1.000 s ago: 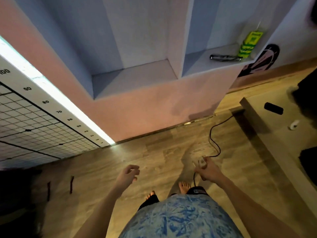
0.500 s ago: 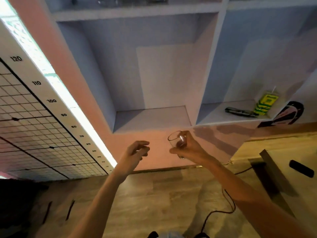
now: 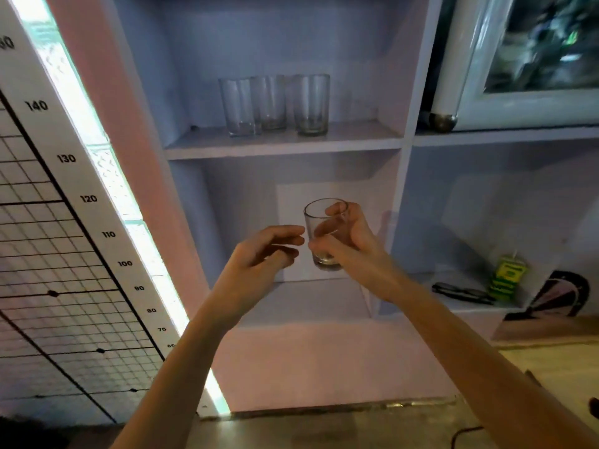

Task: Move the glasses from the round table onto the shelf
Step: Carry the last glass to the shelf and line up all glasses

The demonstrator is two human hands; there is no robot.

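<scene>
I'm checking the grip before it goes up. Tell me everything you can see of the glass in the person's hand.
The glass is a short, clear, straight-sided tumbler with a thick base, apparently empty. It is held roughly upright, tilted slightly, in front of the lower shelf opening. The right hand wraps its side, fingers visible through the wall. The left hand is beside it; contact is unclear.

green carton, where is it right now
In the head view the green carton stands upright in the lower right shelf compartment, at the far right, just right of the dark eyeglasses lying on that same shelf.
</scene>
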